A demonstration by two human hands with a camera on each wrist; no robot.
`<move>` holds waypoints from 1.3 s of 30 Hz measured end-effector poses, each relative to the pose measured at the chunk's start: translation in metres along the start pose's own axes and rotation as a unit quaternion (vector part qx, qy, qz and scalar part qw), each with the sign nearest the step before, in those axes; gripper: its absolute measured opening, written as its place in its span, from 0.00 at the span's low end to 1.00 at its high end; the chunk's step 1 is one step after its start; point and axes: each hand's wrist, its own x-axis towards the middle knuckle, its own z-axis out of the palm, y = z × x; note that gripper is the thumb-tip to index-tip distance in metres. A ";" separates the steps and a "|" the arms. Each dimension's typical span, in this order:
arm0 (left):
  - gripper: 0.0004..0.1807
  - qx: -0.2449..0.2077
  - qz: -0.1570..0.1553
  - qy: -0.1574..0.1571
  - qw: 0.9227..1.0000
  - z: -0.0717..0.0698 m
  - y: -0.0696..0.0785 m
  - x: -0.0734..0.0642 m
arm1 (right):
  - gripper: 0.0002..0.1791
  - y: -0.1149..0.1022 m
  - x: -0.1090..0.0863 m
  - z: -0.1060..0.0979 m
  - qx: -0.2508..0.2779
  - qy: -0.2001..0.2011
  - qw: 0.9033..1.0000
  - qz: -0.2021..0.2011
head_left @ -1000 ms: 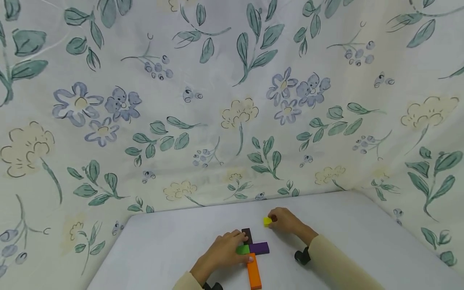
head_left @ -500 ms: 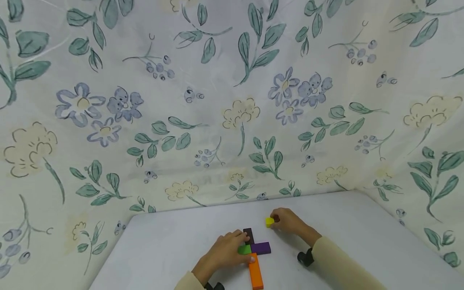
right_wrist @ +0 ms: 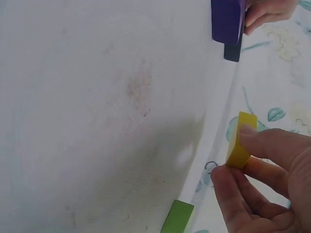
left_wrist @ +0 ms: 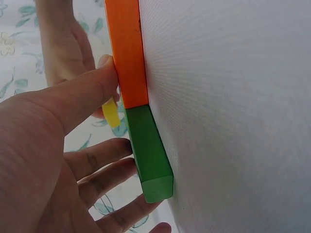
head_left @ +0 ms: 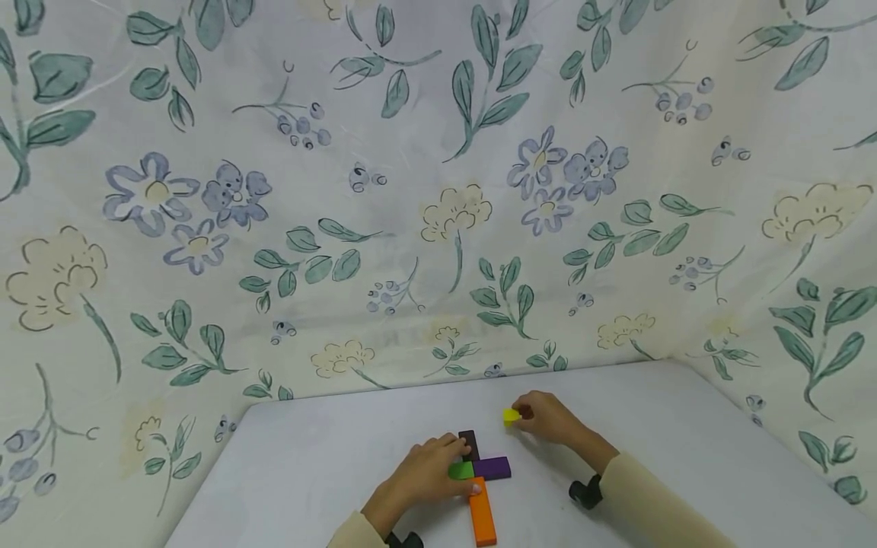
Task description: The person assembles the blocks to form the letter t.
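Pinched between thumb and fingers of my right hand (head_left: 544, 417) is a small yellow block (right_wrist: 242, 140), held up off the table in the right wrist view. My left hand (head_left: 426, 472) lies over a group of coloured blocks. Its thumb touches the orange block (head_left: 483, 514) near the end that meets the green block (left_wrist: 147, 148), while the loosely spread fingers touch along the green one's far side. A dark brown block (head_left: 470, 444) runs away behind the green one, fingertips at its edge. The purple block (head_left: 492, 467) points right from the green one.
A white table (head_left: 329, 441) carries the blocks, with a floral cloth (head_left: 411, 320) hanging behind it. Another green block (right_wrist: 177, 217) lies near the table edge in the right wrist view. Black wrist cameras sit on both wrists, the right one (head_left: 585, 493) close over the table.
My right forearm and wrist camera have shifted slightly right and down; the yellow block stays pinched in about the same place. The left hand and the grouped blocks look unchanged.
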 end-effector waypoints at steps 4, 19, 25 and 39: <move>0.38 -0.002 -0.001 -0.001 1.000 0.001 0.000 0.000 | 0.13 0.001 -0.006 -0.001 -0.007 0.010 1.000 -0.022; 0.38 0.002 -0.004 -0.004 1.000 0.003 -0.003 0.003 | 0.15 -0.010 -0.036 -0.014 0.012 0.019 0.998 -0.065; 0.39 0.006 -0.002 0.003 1.000 0.004 -0.004 0.004 | 0.16 -0.013 -0.051 -0.017 0.017 0.002 0.996 -0.084; 0.39 -0.014 -0.001 0.010 1.000 0.006 -0.010 0.009 | 0.15 -0.024 -0.077 -0.015 0.049 -0.029 0.994 -0.088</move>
